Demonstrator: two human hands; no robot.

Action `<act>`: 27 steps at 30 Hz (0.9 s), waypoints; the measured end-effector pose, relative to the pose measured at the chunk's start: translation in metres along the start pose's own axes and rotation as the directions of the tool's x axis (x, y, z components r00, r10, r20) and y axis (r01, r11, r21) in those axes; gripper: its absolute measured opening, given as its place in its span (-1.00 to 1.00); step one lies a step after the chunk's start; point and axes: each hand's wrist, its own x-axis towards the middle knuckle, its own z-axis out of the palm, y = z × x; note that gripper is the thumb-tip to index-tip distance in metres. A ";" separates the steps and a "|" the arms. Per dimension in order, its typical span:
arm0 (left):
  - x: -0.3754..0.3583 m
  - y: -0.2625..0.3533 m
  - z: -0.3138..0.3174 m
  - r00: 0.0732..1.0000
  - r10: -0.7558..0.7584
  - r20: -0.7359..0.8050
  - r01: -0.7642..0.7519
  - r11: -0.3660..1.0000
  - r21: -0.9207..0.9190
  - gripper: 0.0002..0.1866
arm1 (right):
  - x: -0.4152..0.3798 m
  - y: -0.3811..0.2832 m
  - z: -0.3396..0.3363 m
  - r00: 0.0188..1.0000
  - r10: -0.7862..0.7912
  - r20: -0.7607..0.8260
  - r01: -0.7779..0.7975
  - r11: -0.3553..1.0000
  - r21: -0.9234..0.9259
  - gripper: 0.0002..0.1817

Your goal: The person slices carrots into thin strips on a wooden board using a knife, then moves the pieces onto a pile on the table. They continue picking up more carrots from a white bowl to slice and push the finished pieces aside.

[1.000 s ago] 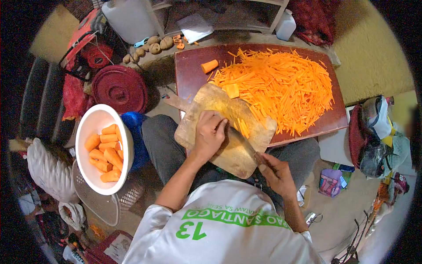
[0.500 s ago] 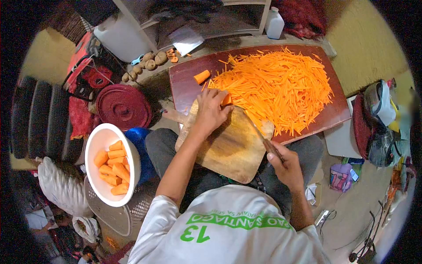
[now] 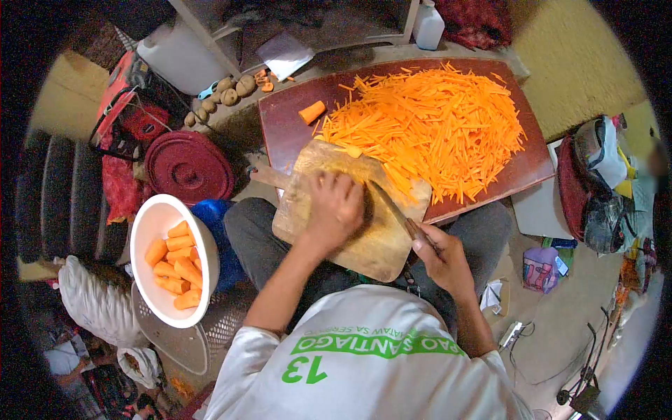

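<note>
A wooden chopping board rests across my lap, its handle pointing left. My right hand is closed round the handle of a knife, whose blade lies over the board. Blurred by motion, my left hand is over the board with its fingers bent, left of the blade; whether anything is under them is hidden. A small carrot slice lies at the board's far edge. Beyond the board, a big heap of carrot strips covers much of the dark red table. One carrot chunk lies left of the heap.
On my left stands a white basin with several peeled carrot pieces. Behind it are a dark red lid and several potatoes beside a blue-handled peeler. Bags and a purple pouch are on the right.
My left hand has moved back toward me from the board's far edge, where it held a carrot piece. The knife stays in my right hand. The whole view has shifted slightly.
</note>
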 end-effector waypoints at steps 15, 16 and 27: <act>-0.031 0.021 0.018 0.973 -0.182 0.141 0.215 0.939 -0.268 -0.73 | -0.004 -0.009 0.007 0.995 0.065 0.074 -0.072 0.993 0.098 -0.53; -0.028 0.022 0.016 0.975 -0.176 0.136 0.206 0.944 -0.256 -0.72 | -0.006 -0.011 0.008 0.998 0.025 0.063 -0.029 0.998 0.063 -0.53; -0.023 0.031 0.001 0.969 -0.104 0.224 0.130 0.986 -0.107 -0.42 | -0.024 -0.022 0.015 0.991 -0.031 0.131 0.062 0.969 -0.241 -0.52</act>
